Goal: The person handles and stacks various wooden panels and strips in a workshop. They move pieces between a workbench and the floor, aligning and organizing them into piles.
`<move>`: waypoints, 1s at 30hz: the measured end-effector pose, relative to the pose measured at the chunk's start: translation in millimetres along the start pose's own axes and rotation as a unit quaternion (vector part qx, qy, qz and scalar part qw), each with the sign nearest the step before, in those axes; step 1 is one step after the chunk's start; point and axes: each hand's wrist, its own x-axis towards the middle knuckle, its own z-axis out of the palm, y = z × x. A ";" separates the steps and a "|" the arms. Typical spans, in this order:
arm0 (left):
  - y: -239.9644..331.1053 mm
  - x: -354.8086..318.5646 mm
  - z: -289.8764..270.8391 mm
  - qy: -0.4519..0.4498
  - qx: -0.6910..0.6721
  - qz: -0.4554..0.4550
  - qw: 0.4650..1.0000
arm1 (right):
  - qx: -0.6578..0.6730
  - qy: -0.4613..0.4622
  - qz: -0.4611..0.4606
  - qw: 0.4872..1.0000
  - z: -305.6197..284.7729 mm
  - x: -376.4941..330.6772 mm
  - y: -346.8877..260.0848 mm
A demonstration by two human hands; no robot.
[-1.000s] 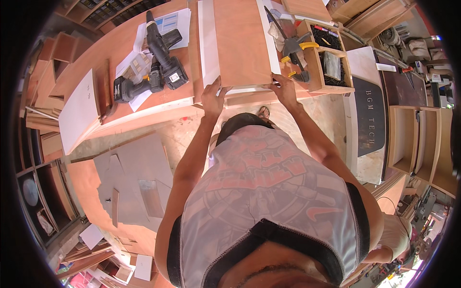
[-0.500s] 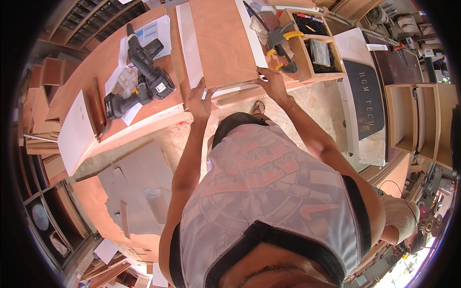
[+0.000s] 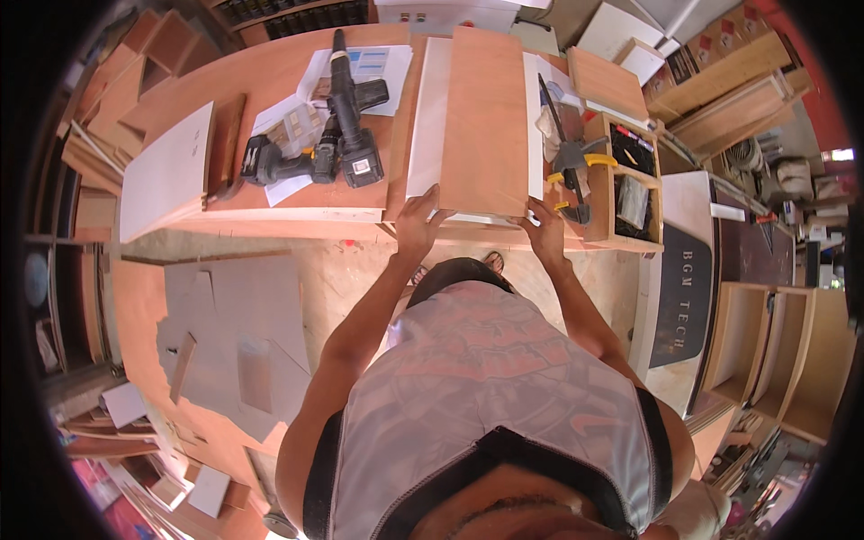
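A long brown plywood panel point(image 3: 486, 117) lies over a white-faced board point(image 3: 426, 144) on the workbench, its near end toward me. My left hand point(image 3: 419, 225) grips the near left corner, thumb and fingers at the board edges. At the near right corner, my right hand point(image 3: 544, 229) has its fingers curled on the edge; the fingertips are partly hidden. To the right of the panel lies a black and yellow bar clamp point(image 3: 570, 171). Two cordless power tools, a drill point(image 3: 288, 162) and a longer black one point(image 3: 346, 117), rest on papers to the left.
A wooden divided box point(image 3: 661, 202) with black screws stands at the bench's right end. On the left are a white panel point(image 3: 166, 171) and a wooden stick point(image 3: 227, 148). Grey sheet material point(image 3: 220, 306) lies behind my left arm. Open wooden cabinets point(image 3: 765, 346) stand at right.
My view has shifted, so the bench sits lower and further right in it. Both hands stay at the panel's near corners, and the right hand's fingers are curled in more.
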 end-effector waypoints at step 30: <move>-16.4 -11.8 8.1 0.003 -0.024 -0.032 0.999 | -0.042 -0.035 0.001 0.999 7.8 -0.3 -0.9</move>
